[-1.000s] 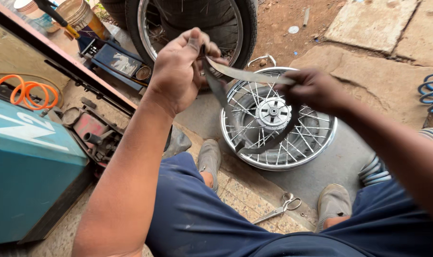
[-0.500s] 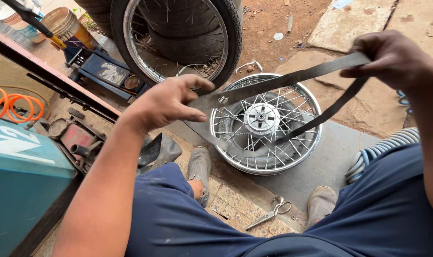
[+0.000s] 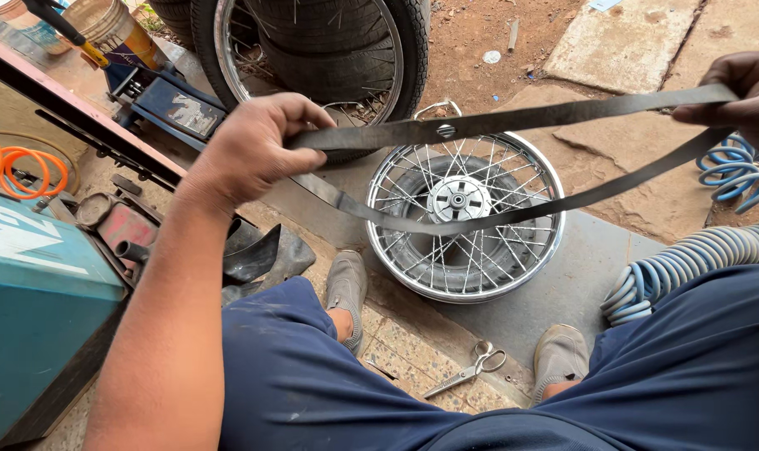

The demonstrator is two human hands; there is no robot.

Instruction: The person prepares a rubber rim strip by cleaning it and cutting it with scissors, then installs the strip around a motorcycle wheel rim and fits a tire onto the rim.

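Observation:
A black rubber rim strip (image 3: 513, 119) is stretched into a long loop between my two hands. My left hand (image 3: 250, 146) grips its left end, and my right hand (image 3: 747, 88), at the upper right edge, grips the other end. Both runs of the strip hang above a chrome spoked wheel rim (image 3: 513, 284) that lies flat on the ground in front of my feet. A small hole with a metal ring shows on the upper run of the strip.
Scissors (image 3: 471, 367) lie on the tiles between my shoes. A mounted tyre (image 3: 409, 50) leans behind the rim. A teal machine (image 3: 37, 309) with an orange hose stands at left, a coiled blue air hose (image 3: 688, 259) at right, a piece of black rubber (image 3: 258, 255) near my left knee.
My hands have moved far apart, pulling the folded strip out into a long taut loop. The view has shifted so that the rim sits lower and more central.

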